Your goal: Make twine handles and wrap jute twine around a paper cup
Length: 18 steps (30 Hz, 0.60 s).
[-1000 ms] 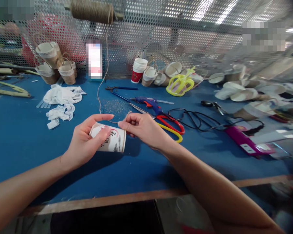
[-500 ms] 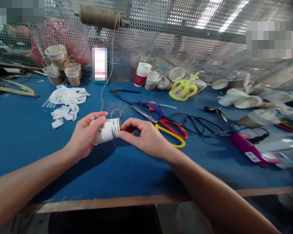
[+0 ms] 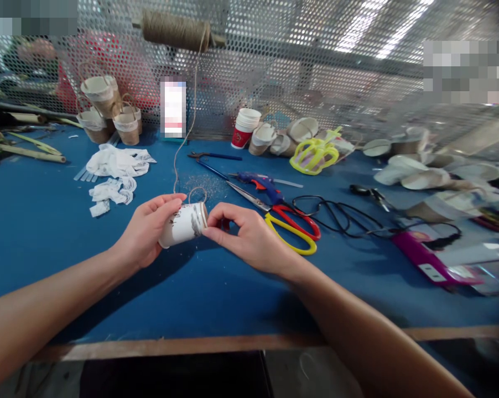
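Note:
My left hand (image 3: 152, 229) is wrapped round a white paper cup (image 3: 183, 225) with black lettering and grey brush marks, tilted on its side with the mouth toward the right. At the cup's rim, my right hand (image 3: 243, 235) pinches with thumb and forefinger; whether it also holds the twine's end there is hidden. Brown twine (image 3: 175, 166) comes down from the spool (image 3: 175, 30) to the left fingertips. A small loop of twine (image 3: 198, 193) stands up just behind the cup.
Scissors (image 3: 293, 232), a blue glue gun (image 3: 260, 181) and pliers (image 3: 214, 156) lie beyond my hands. Lace pieces (image 3: 117, 162) and twine-wrapped cups (image 3: 127, 127) are left. A red cup stack (image 3: 244, 132), yellow basket (image 3: 313, 157), black cable (image 3: 336, 215) and purple power strip (image 3: 419, 260) lie right.
The view has shifted slightly, so the bench appears a little to the right. Both hands keep their hold on the cup, with hardly any movement.

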Each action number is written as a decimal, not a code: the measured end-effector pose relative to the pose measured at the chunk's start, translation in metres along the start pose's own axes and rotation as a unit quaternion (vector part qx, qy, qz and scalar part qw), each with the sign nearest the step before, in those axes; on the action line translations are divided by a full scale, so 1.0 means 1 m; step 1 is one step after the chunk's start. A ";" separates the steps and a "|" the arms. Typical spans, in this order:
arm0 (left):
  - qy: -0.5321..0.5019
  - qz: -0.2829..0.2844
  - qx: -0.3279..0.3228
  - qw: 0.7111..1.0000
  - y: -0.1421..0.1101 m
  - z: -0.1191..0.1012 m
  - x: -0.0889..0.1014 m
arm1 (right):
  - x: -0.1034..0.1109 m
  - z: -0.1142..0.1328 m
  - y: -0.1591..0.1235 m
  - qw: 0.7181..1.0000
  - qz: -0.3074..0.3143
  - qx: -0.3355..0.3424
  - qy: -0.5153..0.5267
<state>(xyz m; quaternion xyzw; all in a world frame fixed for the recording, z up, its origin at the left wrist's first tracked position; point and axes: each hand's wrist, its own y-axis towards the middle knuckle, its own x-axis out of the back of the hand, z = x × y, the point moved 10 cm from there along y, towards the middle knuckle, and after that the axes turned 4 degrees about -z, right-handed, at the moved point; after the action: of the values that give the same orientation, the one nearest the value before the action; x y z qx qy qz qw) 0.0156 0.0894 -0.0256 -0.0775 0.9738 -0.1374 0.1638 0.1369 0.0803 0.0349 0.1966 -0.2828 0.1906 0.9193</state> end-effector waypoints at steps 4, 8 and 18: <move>0.001 0.023 -0.029 0.999 -0.001 -0.006 -0.003 | 0.002 0.002 0.001 1.000 0.002 0.011 0.016; 0.038 0.051 -0.129 0.990 -0.008 -0.020 -0.005 | 0.005 0.003 0.000 0.999 0.004 0.001 0.033; 0.013 0.103 -0.053 0.993 -0.005 -0.020 -0.013 | 0.014 0.019 -0.003 0.995 -0.002 0.098 -0.033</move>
<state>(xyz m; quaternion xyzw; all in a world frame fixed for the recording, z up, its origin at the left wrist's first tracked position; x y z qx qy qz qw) 0.0216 0.0922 -0.0022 0.0166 0.9845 -0.0689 0.1605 0.1403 0.0725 0.0567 0.2928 -0.2927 0.2088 0.8860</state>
